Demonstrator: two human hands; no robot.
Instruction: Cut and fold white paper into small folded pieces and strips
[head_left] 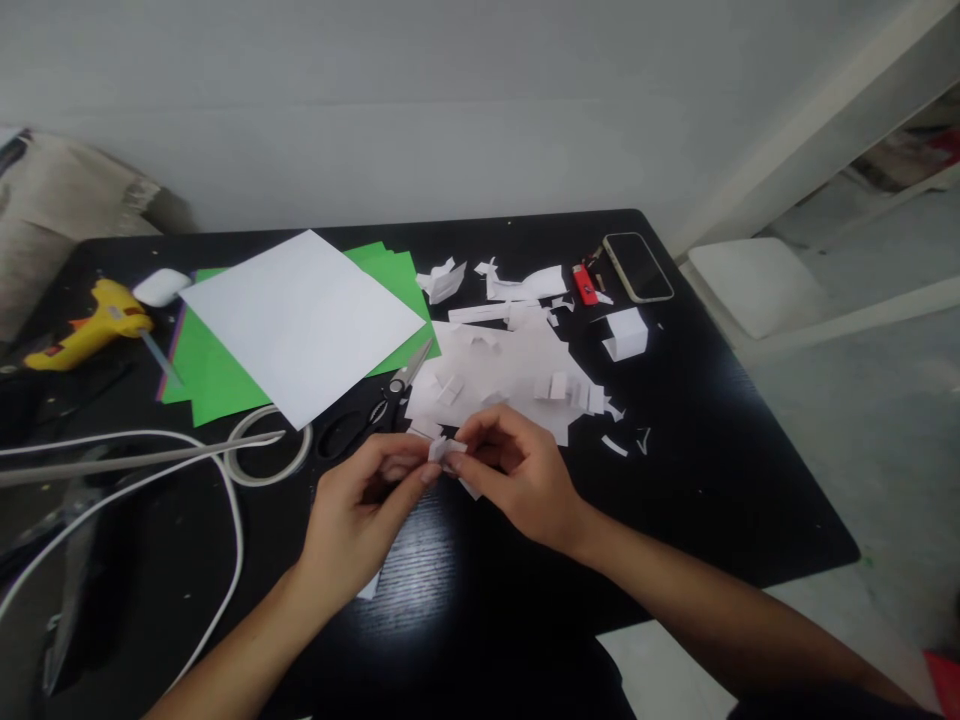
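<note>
Both my left hand point(375, 510) and my right hand point(517, 475) pinch a small folded piece of white paper point(444, 450) between thumb and fingers, above the near middle of the black table. Part of the paper is hidden by my fingertips. Just beyond my hands lies a crumpled white sheet point(517, 365) with several small paper scraps on it. Scissors point(382, 400) with black handles rest left of that sheet, blades slightly apart, pointing away from me. Under my left wrist another white paper piece point(370, 588) shows partly.
A large white square sheet point(304, 320) lies over green paper point(217, 385). Left stand a yellow glue gun point(97, 325), a roll of tape point(234, 468) and white cable point(238, 540). At the right are a red lighter point(583, 285), a phone point(639, 268) and a folded paper box point(627, 333).
</note>
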